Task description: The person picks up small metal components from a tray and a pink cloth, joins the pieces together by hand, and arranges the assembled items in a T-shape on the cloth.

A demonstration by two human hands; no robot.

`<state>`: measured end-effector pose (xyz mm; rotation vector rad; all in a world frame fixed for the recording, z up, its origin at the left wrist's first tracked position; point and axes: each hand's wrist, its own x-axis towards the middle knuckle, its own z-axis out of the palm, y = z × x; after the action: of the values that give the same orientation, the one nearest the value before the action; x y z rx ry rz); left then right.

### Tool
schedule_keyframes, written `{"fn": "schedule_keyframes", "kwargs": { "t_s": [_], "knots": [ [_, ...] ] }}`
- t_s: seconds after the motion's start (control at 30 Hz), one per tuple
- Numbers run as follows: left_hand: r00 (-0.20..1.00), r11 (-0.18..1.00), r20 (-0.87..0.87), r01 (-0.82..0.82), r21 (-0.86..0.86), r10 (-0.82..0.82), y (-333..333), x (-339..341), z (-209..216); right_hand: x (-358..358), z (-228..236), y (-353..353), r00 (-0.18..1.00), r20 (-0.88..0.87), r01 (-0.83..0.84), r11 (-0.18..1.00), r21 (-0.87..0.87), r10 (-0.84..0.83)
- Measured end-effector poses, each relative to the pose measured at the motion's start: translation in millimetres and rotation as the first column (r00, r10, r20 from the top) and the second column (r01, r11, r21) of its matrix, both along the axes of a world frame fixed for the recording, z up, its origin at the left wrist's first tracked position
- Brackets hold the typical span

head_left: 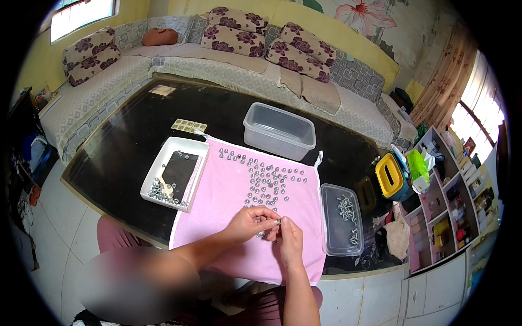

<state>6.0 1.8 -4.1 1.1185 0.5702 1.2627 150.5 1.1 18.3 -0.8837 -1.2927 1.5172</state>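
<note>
Over the near part of a pink cloth (223,187), both hands meet at a small silver metal piece (278,221). My left hand (251,223) pinches it between thumb and fingers. From the other side, my right hand (290,239) has its fingertips closed on it; its exact shape is too small to tell. Just beyond the hands, several small silver nut-like pieces (262,189) stand in loose rows on the cloth. To the left, a white tray (148,185) holds shiny nuts (160,190). On the right, a clear plastic lid (338,247) carries a scatter of bolts (347,209).
A dark glossy table (114,157) lies under everything. An empty clear plastic box (280,142) stands beyond the cloth, and a pale card (188,126) lies left of it. A yellow-rimmed container (389,176) sits at the right edge near shelves (435,217). A sofa (228,70) curves behind.
</note>
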Motion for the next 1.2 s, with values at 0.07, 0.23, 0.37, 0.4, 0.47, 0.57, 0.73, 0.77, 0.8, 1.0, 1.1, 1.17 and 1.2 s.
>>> {"fn": "schedule_keyframes", "kwargs": {
  "t_s": [0.07,0.23,0.37,0.4,0.47,0.57,0.73,0.77,0.8,1.0,1.1,1.17,1.2],
  "knots": [
    [1.0,1.0,-0.001,-0.022,0.005,0.022,-0.1,2.6,1.7,-2.5,-1.1,1.0,0.997,-0.041,0.063,0.998,0.016,-0.062],
    [0.997,0.999,-0.06,-0.04,-0.008,0.04,-0.9,2.3,2.8,0.8,-4.9,2.3,0.999,-0.035,0.012,1.0,0.025,-0.012],
    [0.996,0.997,-0.066,-0.067,-0.039,0.064,0.8,1.1,1.1,-2.5,-7.1,1.5,0.999,-0.032,0.037,0.999,0.027,-0.037],
    [0.995,0.996,-0.049,-0.085,-0.04,0.083,0.3,3.8,1.6,-3.0,-5.9,0.4,0.997,0.027,0.066,0.995,0.069,-0.068],
    [0.996,0.995,-0.036,-0.084,-0.046,0.083,0.9,4.1,0.6,-4.8,-2.5,-2.0,0.981,0.138,0.112,0.981,0.158,-0.134],
    [0.998,0.997,-0.049,-0.052,-0.056,0.05,1.5,0.8,-1.9,-5.7,-4.9,-1.9,0.978,0.142,0.125,0.974,0.188,-0.153],
    [0.996,0.997,-0.054,-0.068,-0.042,0.066,-1.7,2.6,1.6,3.5,-13.1,3.1,0.998,0.056,0.014,1.0,0.012,-0.015],
    [0.991,0.995,-0.094,-0.098,-0.018,0.096,-2.0,2.9,1.9,6.2,-13.1,3.8,1.0,-0.008,-0.023,0.998,-0.055,0.023],
    [0.983,0.992,-0.132,-0.127,0.007,0.127,-2.2,3.5,2.2,8.4,-10.8,4.5,0.998,-0.039,0.055,0.998,-0.034,-0.056],
    [0.909,0.977,-0.358,-0.203,0.068,0.214,3.9,0.1,11.7,58.8,16.2,21.8,0.897,-0.186,0.42,0.904,0.075,-0.401],
    [0.768,0.947,-0.557,-0.214,0.241,0.315,20.9,2.0,26.5,86.2,14.7,24.9,0.84,-0.167,0.534,0.841,0.088,-0.516],
    [0.697,0.936,-0.631,-0.189,0.298,0.341,36.4,9.4,32.0,97.6,15.4,23.2,0.824,-0.051,0.565,0.814,0.136,-0.564],
    [0.658,0.93,-0.664,-0.173,0.325,0.354,43.6,13.3,34.5,102.0,15.2,22.1,0.809,0.007,0.579,0.799,0.161,-0.588]
  ]
}}
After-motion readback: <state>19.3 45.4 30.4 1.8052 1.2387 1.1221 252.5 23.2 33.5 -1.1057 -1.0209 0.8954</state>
